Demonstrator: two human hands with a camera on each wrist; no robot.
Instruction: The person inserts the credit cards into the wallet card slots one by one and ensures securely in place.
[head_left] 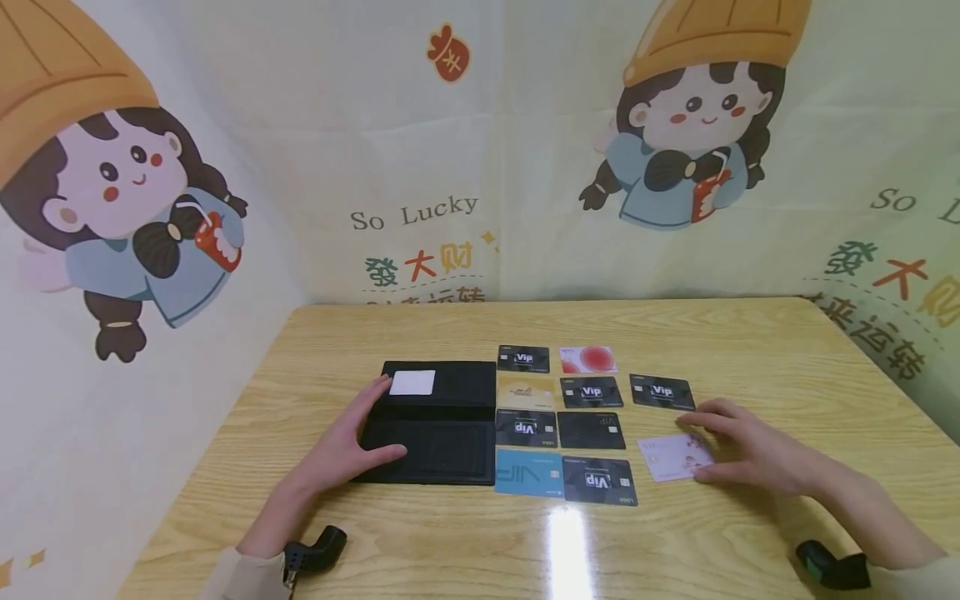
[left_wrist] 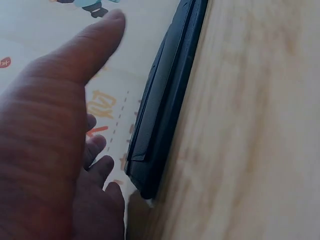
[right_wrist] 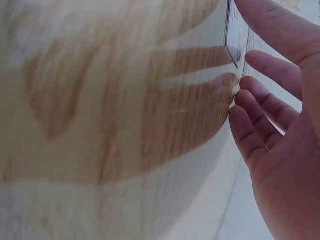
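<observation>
A black card wallet [head_left: 429, 451] lies unfolded on the table, with a white card [head_left: 412, 382] at the upper left of its far panel. My left hand [head_left: 339, 446] is at the wallet's left side, its thumb stretched over the near panel and its index fingertip close to the white card. In the left wrist view the wallet [left_wrist: 167, 95] shows edge-on beside the straight thumb. My right hand [head_left: 757, 450] is at a pale pink VIP card [head_left: 670, 457], thumb at its near right corner and index finger above its far edge. The right wrist view shows this card's edge [right_wrist: 232, 37] below the thumb.
Right of the wallet lie several cards in two columns, among them a gold card [head_left: 527, 391], a teal card [head_left: 528, 473] and a red-and-pink card [head_left: 588, 360]. One black Vip card [head_left: 662, 392] lies apart, behind the pink one. A printed cloth [head_left: 540, 150] hangs behind the table.
</observation>
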